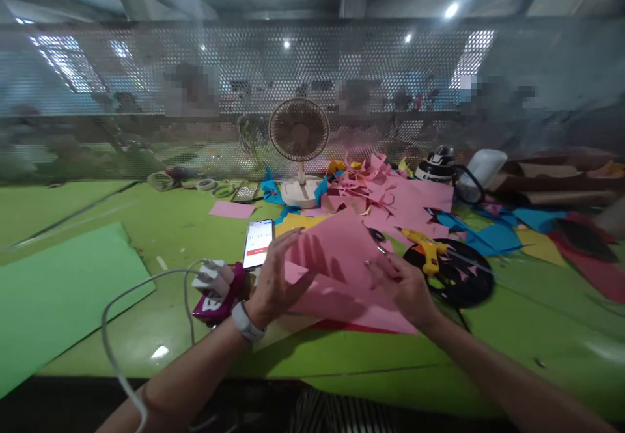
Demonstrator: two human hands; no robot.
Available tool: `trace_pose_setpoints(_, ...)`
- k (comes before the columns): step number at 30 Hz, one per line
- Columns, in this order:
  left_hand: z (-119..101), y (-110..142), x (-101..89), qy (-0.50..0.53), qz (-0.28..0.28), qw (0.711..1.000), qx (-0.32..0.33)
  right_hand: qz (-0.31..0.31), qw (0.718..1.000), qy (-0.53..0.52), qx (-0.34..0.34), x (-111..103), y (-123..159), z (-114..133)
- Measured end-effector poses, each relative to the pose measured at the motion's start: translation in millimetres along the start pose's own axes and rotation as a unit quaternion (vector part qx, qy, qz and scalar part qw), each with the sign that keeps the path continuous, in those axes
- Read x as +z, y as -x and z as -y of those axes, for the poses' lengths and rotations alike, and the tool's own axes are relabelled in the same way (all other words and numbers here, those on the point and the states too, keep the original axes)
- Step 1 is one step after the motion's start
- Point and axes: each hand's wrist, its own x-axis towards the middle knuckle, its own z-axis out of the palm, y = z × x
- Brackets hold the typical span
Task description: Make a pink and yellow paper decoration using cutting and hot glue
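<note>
A large pink paper sheet (336, 257) lies in front of me with its lower part folded into a flap. My left hand (276, 283), wearing a white watch (247, 322), is over the sheet's left side, with fingers stretched and apart. At the right edge, my right hand (407, 290) has its fingers curled together over the paper. Whatever they pinch is hidden by the fingers. Just beyond those fingertips lies a small dark tool (375, 234) with a shiny metal part. Red and pale paper layers show under the pink sheet.
A lit phone (258, 244) and a purple power block (219, 296) with white plugs sit left. A yellow glue gun (427, 249) rests on a black disc (463, 277) at right. Behind are a fan (299, 130) and pink scraps (375, 179). Green paper (73, 296) lies far left.
</note>
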Motion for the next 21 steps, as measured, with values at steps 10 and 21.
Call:
trace_pose_setpoints(10,-25.1,-18.4,31.1,-0.163,0.22,0.958,0.088,-0.03,0.924,-0.315,0.214,14.8,0.6,-4.8)
trace_pose_setpoints(21,37.5,-37.3,44.4,-0.079,0.251,0.964,0.031,0.1,0.901,-0.306,0.289,14.1,0.7,-0.1)
